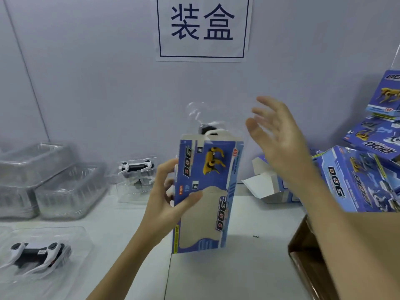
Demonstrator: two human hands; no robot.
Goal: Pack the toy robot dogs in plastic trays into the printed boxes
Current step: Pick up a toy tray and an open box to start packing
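- The printed box [205,195] is held upright in the middle of the view, its lower end just above the white surface [249,256].
- It is gripped by the left hand [171,195]: the thumb is laid across the blue front, the fingers [168,182] are curled round the left edge.
- A clear plastic tray [201,118] with a toy robot dog [208,131] is seen sticking out of the box's open top, partly inside.
- The right hand [279,139] is raised just right of the box top, fingers spread and loose, nothing held, touching nothing.
- At the lower left, a second white-and-black dog [36,254] is seen lying in its tray on the surface.
- A third trayed dog [136,167] is found further back, left of the held box.
- Stacked empty trays [49,180] are piled at the far left.
- More printed boxes [368,169] are heaped at the right, one of them open [268,180].
- A brown carton [303,245] is glimpsed at the lower right, behind the right forearm.
- A paper sign [202,27] is fixed to the wall above.
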